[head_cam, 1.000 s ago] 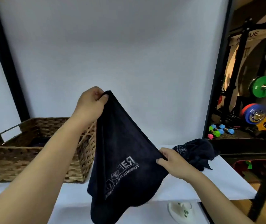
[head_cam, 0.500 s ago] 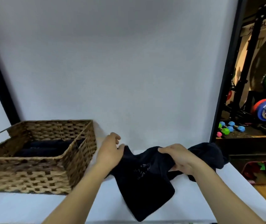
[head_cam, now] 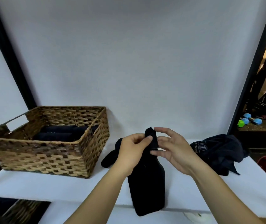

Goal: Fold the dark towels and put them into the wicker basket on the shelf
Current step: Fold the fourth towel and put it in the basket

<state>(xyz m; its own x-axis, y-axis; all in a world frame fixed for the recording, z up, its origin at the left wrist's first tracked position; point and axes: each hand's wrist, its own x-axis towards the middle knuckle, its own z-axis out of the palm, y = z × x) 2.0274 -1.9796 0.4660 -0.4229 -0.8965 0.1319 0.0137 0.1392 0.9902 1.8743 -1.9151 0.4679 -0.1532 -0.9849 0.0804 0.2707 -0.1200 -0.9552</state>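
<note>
Nearest the camera, the dark towel [head_cam: 146, 188] hung as a narrow doubled strip, its lower end draped over the front edge of the white shelf [head_cam: 48, 185] — a second earlier it had been held up wide open, so the first fold was in. The left hand [head_cam: 133, 152] pinched its gathered top; the right hand [head_cam: 173, 151] sat beside it with fingers spread, apparently only touching the cloth. Another fold probably remained. Further right lay a crumpled towel [head_cam: 218, 152], still to do. Behind and left, the wicker basket [head_cam: 48, 152] already held folded towels [head_cam: 59, 133].
</note>
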